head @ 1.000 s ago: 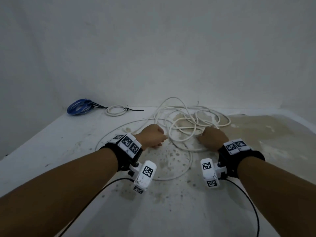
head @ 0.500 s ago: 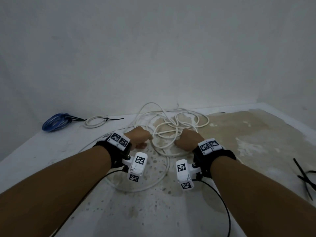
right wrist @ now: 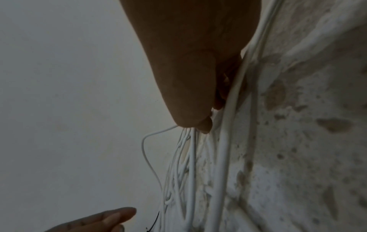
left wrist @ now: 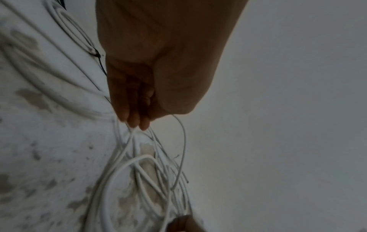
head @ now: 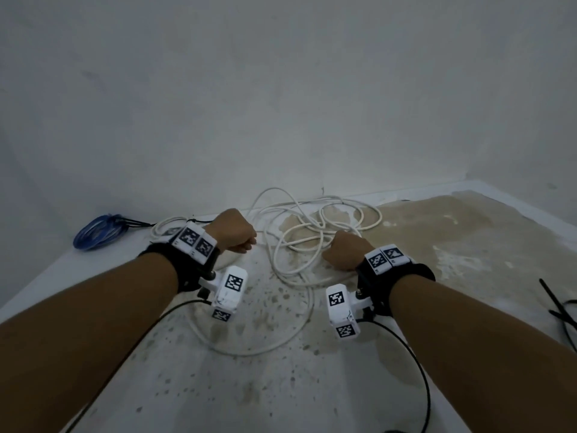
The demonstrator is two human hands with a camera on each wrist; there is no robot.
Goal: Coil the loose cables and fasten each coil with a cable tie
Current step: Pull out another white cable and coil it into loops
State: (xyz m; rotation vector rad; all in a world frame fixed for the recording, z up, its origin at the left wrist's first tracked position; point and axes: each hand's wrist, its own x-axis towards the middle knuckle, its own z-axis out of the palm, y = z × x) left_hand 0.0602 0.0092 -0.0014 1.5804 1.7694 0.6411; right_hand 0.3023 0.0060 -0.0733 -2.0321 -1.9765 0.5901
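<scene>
A long loose white cable (head: 315, 235) lies in a tangle on the stained white table (head: 281, 395), with one big loop reaching toward me. My left hand (head: 242, 242) is a fist at the tangle's left side. In the left wrist view its curled fingers (left wrist: 135, 120) grip several strands of the white cable (left wrist: 139, 164). My right hand (head: 331, 254) is a fist at the tangle's near right. In the right wrist view its thumb and fingers (right wrist: 204, 125) pinch a bunch of white cable (right wrist: 190, 164) strands.
A tied blue coil (head: 96, 231) and a small tied white coil (head: 164, 225) lie at the back left by the wall. Loose black cable ties (head: 559, 304) lie at the table's right edge. The wall stands close behind the tangle.
My head has turned right, which brings the black ties into view. My left hand has lifted up and to the left, away from the right hand, which stays where it was.
</scene>
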